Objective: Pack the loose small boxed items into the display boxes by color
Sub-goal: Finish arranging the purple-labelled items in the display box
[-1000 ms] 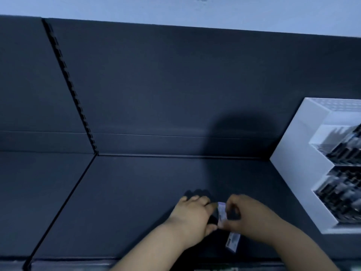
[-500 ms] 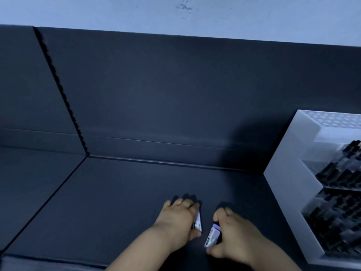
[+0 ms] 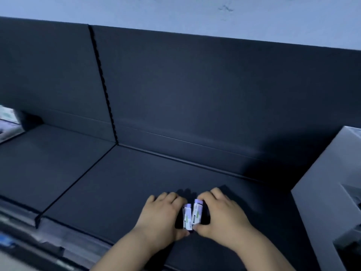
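Two dark shelf panels (image 3: 136, 182) fill my view. A white display box (image 3: 322, 182) sits at the right edge, and I cannot see what it holds. The left hand (image 3: 162, 214) and right hand (image 3: 220, 214) meet at the shelf front with fingers curled. The left hand pinches the left box (image 3: 188, 218) and the right hand pinches the right box (image 3: 197, 213). Both boxes are lilac-capped and touching, which I judge is to group them by color.

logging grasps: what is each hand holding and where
Left hand pinches the left small box, right hand the right small box, each end to end.
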Action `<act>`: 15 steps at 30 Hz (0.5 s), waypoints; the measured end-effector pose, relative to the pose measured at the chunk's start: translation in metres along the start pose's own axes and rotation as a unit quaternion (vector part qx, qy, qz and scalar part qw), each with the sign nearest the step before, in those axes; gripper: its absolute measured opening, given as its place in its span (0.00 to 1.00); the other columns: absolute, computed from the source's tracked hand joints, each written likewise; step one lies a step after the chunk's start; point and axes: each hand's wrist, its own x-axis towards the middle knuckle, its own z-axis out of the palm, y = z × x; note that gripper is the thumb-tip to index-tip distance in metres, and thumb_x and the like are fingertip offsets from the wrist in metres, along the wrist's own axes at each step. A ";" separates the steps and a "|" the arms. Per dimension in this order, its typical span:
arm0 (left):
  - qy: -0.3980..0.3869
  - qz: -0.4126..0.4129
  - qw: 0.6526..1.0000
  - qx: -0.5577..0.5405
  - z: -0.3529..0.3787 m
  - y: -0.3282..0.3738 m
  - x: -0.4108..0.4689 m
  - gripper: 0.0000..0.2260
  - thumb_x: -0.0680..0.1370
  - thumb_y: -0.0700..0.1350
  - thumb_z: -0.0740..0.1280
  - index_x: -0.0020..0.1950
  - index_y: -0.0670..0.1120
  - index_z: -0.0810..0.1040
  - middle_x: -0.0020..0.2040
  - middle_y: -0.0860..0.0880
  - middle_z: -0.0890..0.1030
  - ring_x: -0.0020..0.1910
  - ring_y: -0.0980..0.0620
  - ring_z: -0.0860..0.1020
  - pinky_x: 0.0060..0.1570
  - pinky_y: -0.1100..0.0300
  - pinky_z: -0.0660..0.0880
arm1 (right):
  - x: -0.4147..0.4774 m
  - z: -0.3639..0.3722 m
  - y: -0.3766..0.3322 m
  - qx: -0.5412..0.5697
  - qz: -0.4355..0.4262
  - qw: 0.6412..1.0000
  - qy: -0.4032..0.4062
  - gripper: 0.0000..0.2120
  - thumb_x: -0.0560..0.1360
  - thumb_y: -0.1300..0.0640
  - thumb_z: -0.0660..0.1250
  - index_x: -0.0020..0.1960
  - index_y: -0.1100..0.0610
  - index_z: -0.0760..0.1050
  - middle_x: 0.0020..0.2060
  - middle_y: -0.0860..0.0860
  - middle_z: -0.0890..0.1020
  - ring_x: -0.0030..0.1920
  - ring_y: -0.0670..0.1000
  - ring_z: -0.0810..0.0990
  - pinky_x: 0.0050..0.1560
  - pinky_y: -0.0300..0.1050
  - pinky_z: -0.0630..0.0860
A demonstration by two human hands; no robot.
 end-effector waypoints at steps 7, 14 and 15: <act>0.082 -0.066 0.994 0.010 -0.022 -0.098 -0.054 0.30 0.68 0.66 0.67 0.68 0.61 0.66 0.61 0.60 0.71 0.61 0.56 0.70 0.52 0.59 0.60 | 0.044 0.019 -0.099 -0.004 -0.093 0.996 -0.006 0.27 0.68 0.44 0.69 0.65 0.42 0.63 0.58 0.45 0.67 0.60 0.49 0.71 0.57 0.43 0.67; 0.124 -0.060 0.990 0.015 -0.042 -0.237 -0.118 0.29 0.57 0.72 0.61 0.55 0.61 0.74 0.45 0.62 0.77 0.41 0.58 0.77 0.38 0.63 0.66 | 0.096 0.058 -0.238 0.016 -0.124 0.992 0.025 0.24 0.69 0.44 0.67 0.63 0.44 0.65 0.57 0.43 0.68 0.59 0.48 0.73 0.56 0.43 0.67; 0.135 -0.061 0.989 0.021 -0.046 -0.259 -0.129 0.29 0.58 0.72 0.60 0.55 0.61 0.74 0.45 0.61 0.77 0.41 0.58 0.78 0.38 0.62 0.67 | 0.104 0.064 -0.260 0.025 -0.125 0.991 0.029 0.24 0.69 0.44 0.67 0.63 0.44 0.65 0.57 0.43 0.68 0.59 0.47 0.73 0.56 0.43 0.67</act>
